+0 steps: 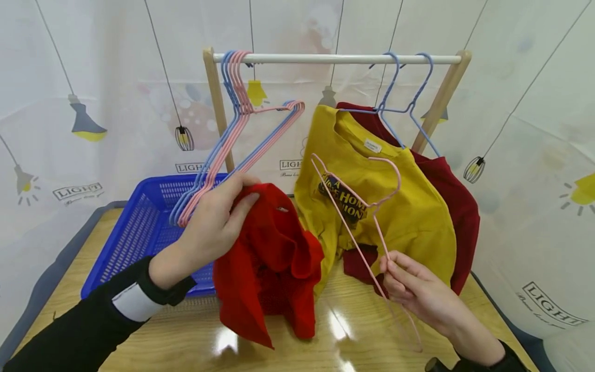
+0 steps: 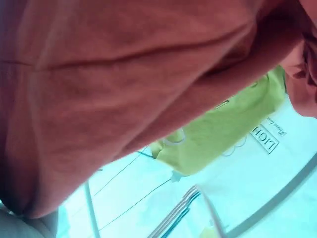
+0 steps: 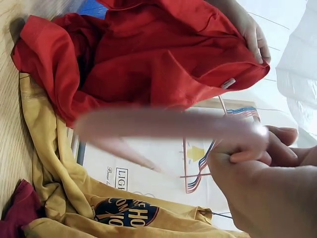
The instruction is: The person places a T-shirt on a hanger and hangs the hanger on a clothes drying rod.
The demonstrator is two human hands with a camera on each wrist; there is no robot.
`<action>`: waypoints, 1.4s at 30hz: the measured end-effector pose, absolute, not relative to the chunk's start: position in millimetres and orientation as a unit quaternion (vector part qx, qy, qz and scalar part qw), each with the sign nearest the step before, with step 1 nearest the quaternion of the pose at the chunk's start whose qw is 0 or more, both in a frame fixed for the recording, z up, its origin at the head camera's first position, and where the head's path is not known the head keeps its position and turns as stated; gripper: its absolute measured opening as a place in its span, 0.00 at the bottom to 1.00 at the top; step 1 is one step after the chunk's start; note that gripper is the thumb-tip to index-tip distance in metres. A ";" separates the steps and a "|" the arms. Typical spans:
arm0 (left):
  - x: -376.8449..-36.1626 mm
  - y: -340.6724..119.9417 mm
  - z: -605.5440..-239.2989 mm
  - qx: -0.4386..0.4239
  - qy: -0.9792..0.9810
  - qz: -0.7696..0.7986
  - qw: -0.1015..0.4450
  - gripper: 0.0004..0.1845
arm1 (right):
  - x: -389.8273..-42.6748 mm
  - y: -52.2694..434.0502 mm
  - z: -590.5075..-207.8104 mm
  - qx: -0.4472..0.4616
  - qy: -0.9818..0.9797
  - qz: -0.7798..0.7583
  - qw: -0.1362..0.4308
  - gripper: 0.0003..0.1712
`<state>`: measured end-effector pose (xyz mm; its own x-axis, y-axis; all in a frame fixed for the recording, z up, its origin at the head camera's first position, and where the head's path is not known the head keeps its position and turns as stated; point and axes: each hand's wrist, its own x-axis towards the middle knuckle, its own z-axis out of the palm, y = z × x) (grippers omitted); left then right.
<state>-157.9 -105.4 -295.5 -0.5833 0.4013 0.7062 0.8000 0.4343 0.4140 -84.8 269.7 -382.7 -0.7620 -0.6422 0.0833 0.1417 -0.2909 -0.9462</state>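
Note:
My left hand point(image 1: 204, 232) pinches a red shirt point(image 1: 279, 263) between thumb and fingers near its collar, and the cloth hangs in folds over the table. A small label shows inside the neckline. In the right wrist view the left fingers point(image 3: 256, 45) grip the collar's edge. My right hand point(image 1: 418, 292) holds a pink hanger point(image 1: 373, 205) by its lower part, with the hook pointing up. That hanger is apart from the red shirt and overlaps the yellow shirt point(image 1: 418, 212) in the head view. Red cloth point(image 2: 124, 89) fills much of the left wrist view.
A rack with a white bar point(image 1: 316, 59) stands behind. Pink and blue hangers point(image 1: 241, 111) bunch at its left end. On blue hangers point(image 1: 392, 77) at the right hang the yellow shirt and a dark red garment point(image 1: 465, 222). The blue basket point(image 1: 109, 243) sits left on the wooden table point(image 1: 153, 346).

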 end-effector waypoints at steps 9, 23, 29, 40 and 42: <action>-163.5 -122.3 -316.9 -0.294 -0.873 -0.363 0.144 0.06 | -78.2 277.8 -386.4 -0.233 0.603 -0.731 0.221 0.22; -167.6 -119.9 -338.2 -0.190 -0.864 -0.432 0.175 0.10 | -80.1 284.2 -391.1 -0.242 0.700 -0.663 0.108 0.21; -174.7 -125.5 -342.9 -0.268 -0.858 -0.332 0.286 0.07 | -80.0 292.8 -391.2 -0.223 0.749 -0.624 0.004 0.21; -168.4 -139.2 -301.8 -0.352 -0.839 -0.239 0.340 0.07 | -75.7 319.1 -384.2 -0.240 0.719 -0.650 -0.052 0.26; -169.2 -139.8 -303.0 -0.359 -0.841 -0.223 0.338 0.06 | -75.2 322.7 -384.0 -0.253 0.713 -0.651 -0.058 0.27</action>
<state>-169.2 -139.8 -303.0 -0.5138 0.4536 0.7282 0.7553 0.6418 0.1331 -75.2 322.7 -384.0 -0.8651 -0.2862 0.4120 -0.4363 0.0238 -0.8995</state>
